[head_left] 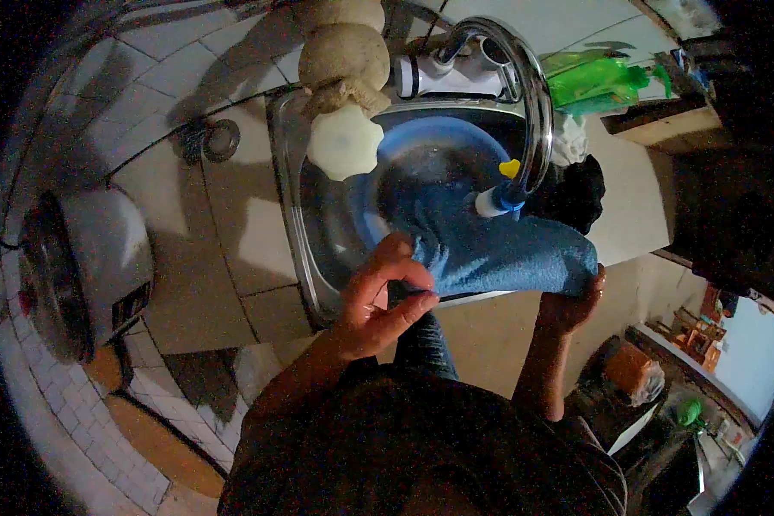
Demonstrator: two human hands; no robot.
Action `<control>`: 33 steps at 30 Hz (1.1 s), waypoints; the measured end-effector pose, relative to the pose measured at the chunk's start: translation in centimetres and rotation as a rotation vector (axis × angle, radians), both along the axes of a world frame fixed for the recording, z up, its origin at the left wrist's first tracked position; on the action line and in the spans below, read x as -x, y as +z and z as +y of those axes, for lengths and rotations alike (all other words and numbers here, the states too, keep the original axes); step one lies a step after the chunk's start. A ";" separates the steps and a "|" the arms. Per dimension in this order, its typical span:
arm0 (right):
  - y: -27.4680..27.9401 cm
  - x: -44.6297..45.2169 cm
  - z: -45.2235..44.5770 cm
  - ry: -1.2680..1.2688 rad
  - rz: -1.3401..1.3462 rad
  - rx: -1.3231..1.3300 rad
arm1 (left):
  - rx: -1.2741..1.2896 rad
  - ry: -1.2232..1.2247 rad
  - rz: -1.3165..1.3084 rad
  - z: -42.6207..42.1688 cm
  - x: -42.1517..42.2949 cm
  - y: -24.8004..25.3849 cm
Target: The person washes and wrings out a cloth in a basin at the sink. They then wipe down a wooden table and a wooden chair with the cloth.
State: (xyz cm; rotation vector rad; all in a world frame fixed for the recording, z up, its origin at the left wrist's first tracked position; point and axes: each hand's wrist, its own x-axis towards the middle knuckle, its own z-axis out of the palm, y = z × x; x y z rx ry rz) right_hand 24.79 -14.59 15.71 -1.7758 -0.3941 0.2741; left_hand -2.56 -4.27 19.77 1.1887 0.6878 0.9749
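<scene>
A blue cloth [516, 258] is stretched sideways over the front edge of the sink, and part of it hangs down toward the basin. My left hand [378, 297] is closed, thumb and forefinger pinching the cloth's left edge. At the other end, my right hand [574, 305] grips the cloth's right corner, its fingers partly hidden behind the fabric. Behind the cloth, a round blue basin [443, 129] sits in the metal sink [292, 206]. The tap's blue-and-white nozzle [497, 201] hangs just above the cloth.
A curved chrome faucet [542, 112] rises from a white tap body [456, 77]. To its right are a green bottle [593, 82] and a dark bundle [580, 193]. A pale scalloped knob [344, 142] overhangs the sink's left side. A white cooker [103, 258] stands far left.
</scene>
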 end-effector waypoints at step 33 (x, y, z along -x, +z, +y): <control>-20.9 5.0 13.1 1.001 -0.810 0.742 | -0.892 0.041 1.240 4.0 -7.9 -26.9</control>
